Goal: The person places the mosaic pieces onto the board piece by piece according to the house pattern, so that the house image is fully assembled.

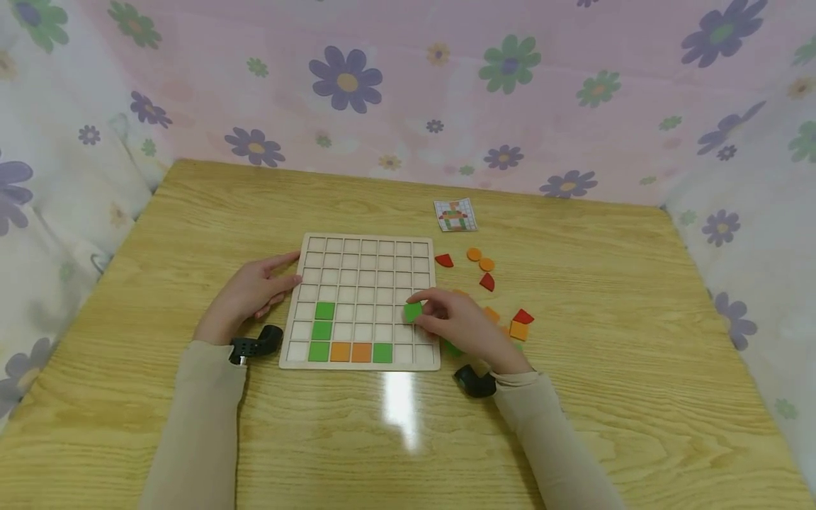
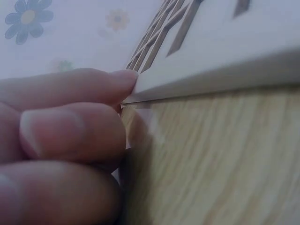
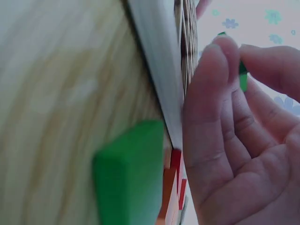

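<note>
My right hand [image 1: 462, 322] pinches a green square tile [image 1: 413, 312] between thumb and fingertips, over the right side of a wooden grid board [image 1: 365, 294]. In the right wrist view, only slivers of the held tile [image 3: 243, 79] show between the fingers. My left hand [image 1: 251, 289] lies at the board's left edge, with index finger and thumb touching it. Three green squares [image 1: 321, 331] stand in one column at the board's lower left. Two orange squares [image 1: 350, 352] and another green square [image 1: 382, 353] continue along the bottom row.
Right of the board lie red quarter-round pieces [image 1: 487, 282], orange discs [image 1: 474, 254] and orange squares [image 1: 519, 331]. Some green pieces [image 1: 454, 348] are partly hidden under my right hand. A small pattern card [image 1: 455, 214] lies behind the board. Patterned cloth surrounds the wooden table [image 1: 357, 432].
</note>
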Demonstrator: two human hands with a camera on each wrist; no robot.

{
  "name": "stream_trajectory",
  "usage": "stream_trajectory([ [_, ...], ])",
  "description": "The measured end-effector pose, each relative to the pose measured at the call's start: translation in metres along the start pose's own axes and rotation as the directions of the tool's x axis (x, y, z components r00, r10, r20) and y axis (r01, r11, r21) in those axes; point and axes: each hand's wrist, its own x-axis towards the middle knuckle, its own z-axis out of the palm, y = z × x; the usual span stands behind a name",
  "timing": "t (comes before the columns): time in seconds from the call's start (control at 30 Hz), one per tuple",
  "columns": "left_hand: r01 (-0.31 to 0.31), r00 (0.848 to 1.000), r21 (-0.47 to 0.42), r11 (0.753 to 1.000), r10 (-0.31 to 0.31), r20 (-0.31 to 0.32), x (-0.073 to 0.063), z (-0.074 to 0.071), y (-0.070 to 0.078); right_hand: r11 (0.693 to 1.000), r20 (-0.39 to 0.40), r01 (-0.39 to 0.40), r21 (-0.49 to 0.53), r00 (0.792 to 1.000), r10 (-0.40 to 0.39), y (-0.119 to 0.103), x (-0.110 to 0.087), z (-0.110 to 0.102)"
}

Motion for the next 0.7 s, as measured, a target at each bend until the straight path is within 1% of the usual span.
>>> stream_trajectory([
  [0.1, -0.002, 1.000, -0.009, 1.000, 0.002, 0.007, 0.000, 0.000, 0.001, 1.000, 0.020, -0.010, 0.007, 1.000, 0.010, -0.005, 0.003, 0.003],
  [0.2, -0.005, 1.000, -0.007, 1.000, 0.005, 0.018, 0.000, 0.000, 0.000, 1.000, 0.029, -0.009, -0.022, 1.000, 0.009, -0.010, 0.005, 0.006],
  [0.47, -0.017, 0.999, 0.022, 1.000, 0.016, 0.039, 0.000, 0.000, 0.002, 0.997, 0.096, -0.011, -0.075, 0.995, 0.018, -0.017, 0.010, 0.009],
  [0.6, -0.011, 0.999, 0.022, 1.000, 0.010, 0.048, 0.002, 0.000, 0.001, 0.995, 0.124, -0.004, -0.101, 0.992, 0.017, -0.021, 0.009, 0.010],
  [0.7, -0.019, 0.998, 0.024, 1.000, 0.018, 0.053, 0.003, 0.000, 0.000, 0.993, 0.128, -0.009, -0.115, 0.992, 0.024, -0.022, 0.008, 0.012],
])
